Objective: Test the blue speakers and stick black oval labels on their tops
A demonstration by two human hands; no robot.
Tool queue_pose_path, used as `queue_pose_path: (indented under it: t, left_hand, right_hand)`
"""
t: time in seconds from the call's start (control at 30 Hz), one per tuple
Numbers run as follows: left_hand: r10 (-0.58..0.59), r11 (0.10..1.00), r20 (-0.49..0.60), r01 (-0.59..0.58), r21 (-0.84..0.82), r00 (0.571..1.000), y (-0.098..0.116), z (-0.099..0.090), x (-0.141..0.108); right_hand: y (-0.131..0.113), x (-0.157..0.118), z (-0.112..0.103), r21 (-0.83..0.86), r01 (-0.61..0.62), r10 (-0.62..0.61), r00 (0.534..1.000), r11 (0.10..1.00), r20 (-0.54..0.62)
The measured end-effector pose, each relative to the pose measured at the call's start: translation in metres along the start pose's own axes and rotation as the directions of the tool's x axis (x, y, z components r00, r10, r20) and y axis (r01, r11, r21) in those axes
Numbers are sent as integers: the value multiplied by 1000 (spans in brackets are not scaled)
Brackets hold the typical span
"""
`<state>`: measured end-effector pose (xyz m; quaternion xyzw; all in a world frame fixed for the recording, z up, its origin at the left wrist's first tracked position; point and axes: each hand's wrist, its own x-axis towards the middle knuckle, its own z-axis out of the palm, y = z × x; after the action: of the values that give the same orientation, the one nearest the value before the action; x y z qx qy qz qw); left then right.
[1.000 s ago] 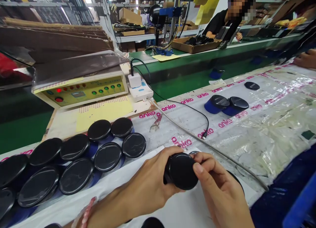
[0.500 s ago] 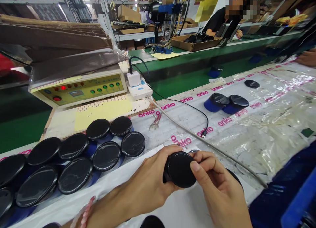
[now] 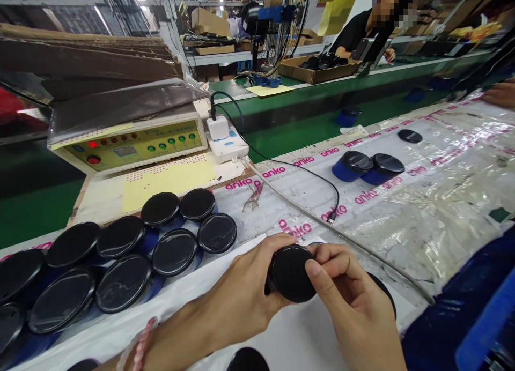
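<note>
Stretching from the lower left toward the far right, the tabletop [image 3: 402, 215] wears a plastic cover with pink lettering. Over its near part lies a white sheet [image 3: 306, 339], with both hands above it. At the back left sits a control box [image 3: 132, 151], one red light lit. In front of the box, black-topped pots [image 3: 124, 283] crowd in two uneven rows, well to the left of the working fingers. Two more pots [image 3: 352, 164] stand side by side farther off, past a grey cord [image 3: 298, 212].

The left hand [image 3: 249, 290] comes in from the lower left, wrist banded by a pink bracelet [image 3: 142, 344]; the right hand [image 3: 358, 301] comes in from the lower right. Between them, above the white sheet, is a round black piece [image 3: 292, 274], its flat face tipped up toward the wearer. Being round, that face offers no long axis; what counts is which edge each hand has. The left fingers are wrapped round its left side, thumb low and the others over the top, grasping it firmly. The right fingers curl in at the opposite edge, their thumb tip touching the face at its upper right, forefinger bent behind. Whether they pinch the rim or merely lean on it, I cannot tell.
</note>
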<state>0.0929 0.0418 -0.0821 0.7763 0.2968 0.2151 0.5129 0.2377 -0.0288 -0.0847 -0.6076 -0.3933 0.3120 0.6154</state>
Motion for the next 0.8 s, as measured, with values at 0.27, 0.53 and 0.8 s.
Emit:
queue_pose_path:
  t: [0.27,0.53,0.8]
  left_hand:
    - [77,997,-14,-76,14,997,0,-2,0]
    - [190,961,48,-196,194,981,10,1,-1]
    - [257,716,-182,-61,695,949,114,-66,-36]
  right_hand:
    - [10,2,-6,27,-33,33,999,999,-11]
    - [12,7,-19,-322,-99,173,962,941,210]
    - [-23,82,34,-388,198,-5,896,900,445]
